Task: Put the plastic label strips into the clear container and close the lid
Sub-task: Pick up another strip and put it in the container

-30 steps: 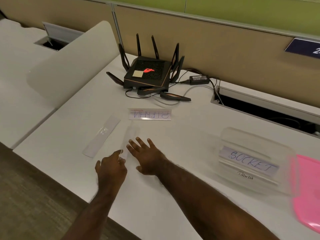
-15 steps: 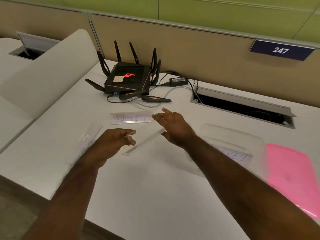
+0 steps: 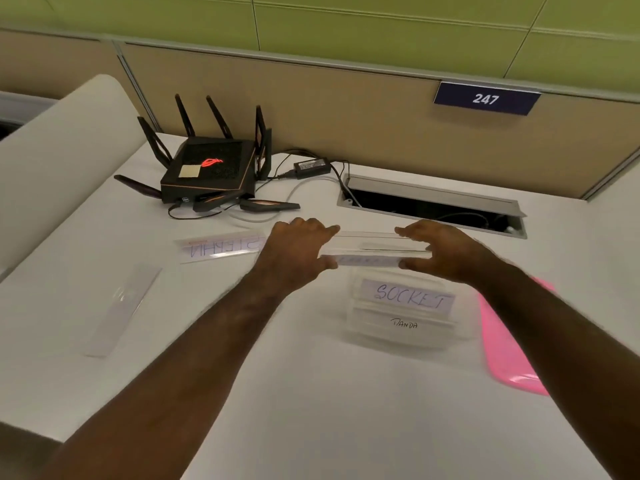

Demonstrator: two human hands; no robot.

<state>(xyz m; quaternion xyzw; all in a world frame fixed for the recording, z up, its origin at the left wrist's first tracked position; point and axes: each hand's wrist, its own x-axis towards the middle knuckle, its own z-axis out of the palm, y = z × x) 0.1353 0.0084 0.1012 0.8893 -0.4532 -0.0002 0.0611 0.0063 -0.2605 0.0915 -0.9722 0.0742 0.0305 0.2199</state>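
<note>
strip (image 3: 367, 244) level, long axis left-right

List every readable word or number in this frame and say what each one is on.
"247": blue plate on the partition.
"SOCKET": strip in the clear container.
"PANDA": small handwriting lower in the container.
"STEPHN", upside down, blurred, uncertain: strip on the desk.
Unreadable: strip held by both hands, adapter label, router sticker.

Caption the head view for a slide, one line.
Both hands, left and right, hold a clear label strip over the clear container.
</note>
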